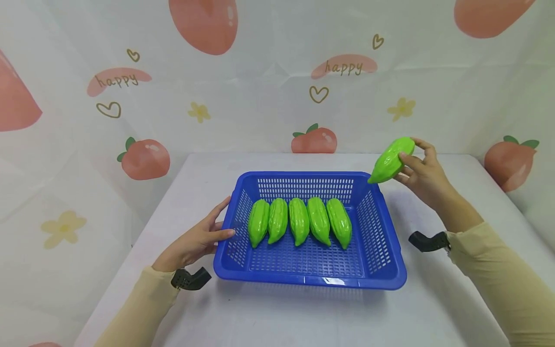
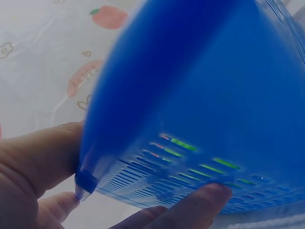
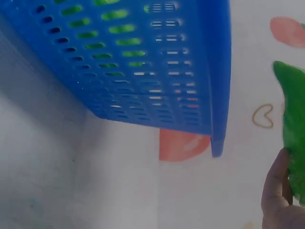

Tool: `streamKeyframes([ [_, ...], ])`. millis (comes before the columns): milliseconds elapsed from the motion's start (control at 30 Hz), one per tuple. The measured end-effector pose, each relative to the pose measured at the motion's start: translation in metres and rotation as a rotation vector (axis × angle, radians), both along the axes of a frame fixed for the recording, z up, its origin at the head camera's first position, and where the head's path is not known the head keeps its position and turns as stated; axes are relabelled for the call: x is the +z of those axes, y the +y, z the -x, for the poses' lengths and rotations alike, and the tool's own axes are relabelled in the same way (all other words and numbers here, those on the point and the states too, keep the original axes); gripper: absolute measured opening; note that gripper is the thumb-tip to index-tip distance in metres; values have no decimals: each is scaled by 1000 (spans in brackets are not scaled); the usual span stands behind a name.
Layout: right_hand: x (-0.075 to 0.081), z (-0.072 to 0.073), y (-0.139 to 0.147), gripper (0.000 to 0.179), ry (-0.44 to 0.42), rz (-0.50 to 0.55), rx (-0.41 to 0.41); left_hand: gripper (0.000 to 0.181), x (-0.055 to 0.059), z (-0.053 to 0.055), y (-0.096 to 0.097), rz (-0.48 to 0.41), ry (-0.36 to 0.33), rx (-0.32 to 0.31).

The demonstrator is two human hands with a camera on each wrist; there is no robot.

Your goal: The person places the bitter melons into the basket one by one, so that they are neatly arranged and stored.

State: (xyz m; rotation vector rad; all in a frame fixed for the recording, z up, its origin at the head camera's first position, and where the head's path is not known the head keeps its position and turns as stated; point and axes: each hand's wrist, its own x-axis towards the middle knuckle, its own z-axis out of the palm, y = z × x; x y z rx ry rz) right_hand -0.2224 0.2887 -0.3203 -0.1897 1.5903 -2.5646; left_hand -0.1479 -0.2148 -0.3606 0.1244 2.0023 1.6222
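My right hand (image 1: 422,176) holds a bright green, ridged bitter melon (image 1: 392,160) between thumb and fingers. It is above the back right corner of the blue plastic basket (image 1: 310,280), its pointed end tilted down to the left. In the right wrist view only part of this bitter melon (image 3: 296,119) shows at the edge. With my left hand (image 1: 197,241) I grip the basket's left rim, the thumb on the rim and other fingers against the outer wall. Inside the basket, several more bitter melons (image 1: 299,221) lie side by side in a row, tips toward me.
The basket stands on a white-covered table (image 1: 286,320). Behind it hangs a white cloth (image 1: 256,120) printed with peaches, hearts and flowers. Black wrist cameras (image 1: 191,279) are strapped at both sleeves. Inside the basket, slotted floor shows in front of the row and to its right.
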Motion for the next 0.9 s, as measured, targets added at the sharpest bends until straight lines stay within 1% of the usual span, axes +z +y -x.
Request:
streamKeyframes([
  [133, 0, -6, -7, 50, 97, -74, 15, 89, 0, 0, 0, -1, 2, 1],
  [233, 0, -10, -11, 53, 142, -174, 21, 89, 0, 0, 0, -2, -1, 2],
  [400, -2, -16, -14, 54, 218, -313, 22, 88, 0, 0, 0, 4, -6, 4],
  [567, -5, -19, -17, 54, 251, -429, 11, 88, 1, 0, 0, 16, -11, 10],
  [633, -6, -20, -17, 54, 260, -494, -1, 89, 2, -1, 0, 23, -11, 12],
  [800, -7, -23, -19, 54, 275, -699, -29, 89, 1, 0, 0, 25, -14, 14],
  [900, -8, -24, -20, 54, 268, -758, -32, 89, 0, 0, 0, 18, -16, 11],
])
